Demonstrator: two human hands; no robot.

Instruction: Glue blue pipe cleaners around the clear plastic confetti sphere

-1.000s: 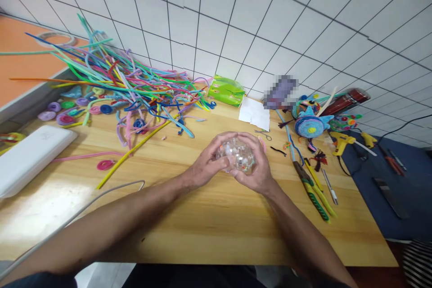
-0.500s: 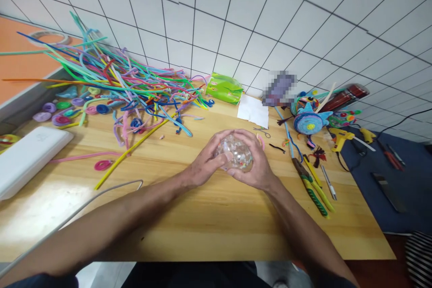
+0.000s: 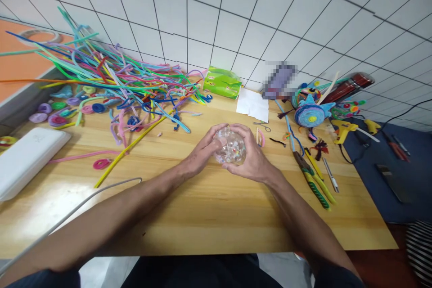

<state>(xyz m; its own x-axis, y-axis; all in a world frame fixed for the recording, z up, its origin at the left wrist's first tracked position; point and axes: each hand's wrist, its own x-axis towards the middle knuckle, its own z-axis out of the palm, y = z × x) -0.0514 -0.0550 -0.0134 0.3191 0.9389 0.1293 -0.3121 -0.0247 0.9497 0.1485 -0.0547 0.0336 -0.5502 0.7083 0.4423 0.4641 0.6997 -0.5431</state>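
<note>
Both of my hands are wrapped around a clear, rounded ball-like object with small coloured bits showing in it. I cannot tell whether it is hollow. My left hand cups its left side, the thumb lying across the front. Around the right side curls my right hand, its thumb under the lower edge. The hands meet at the far side, in front of my body over the wooden table. Just beyond my right hand lie a pink loop and small scissors.
Coloured pipe cleaners heap at the back left, behind a white box-shaped device. A green tissue pack and white paper lie by the wall. At right are pliers, a blue round craft piece and a yellow glue gun.
The clear ball has turned slightly in my hands, and my right thumb has shifted along its lower edge. Both hands still hold it, and the camera view has tilted a little.
</note>
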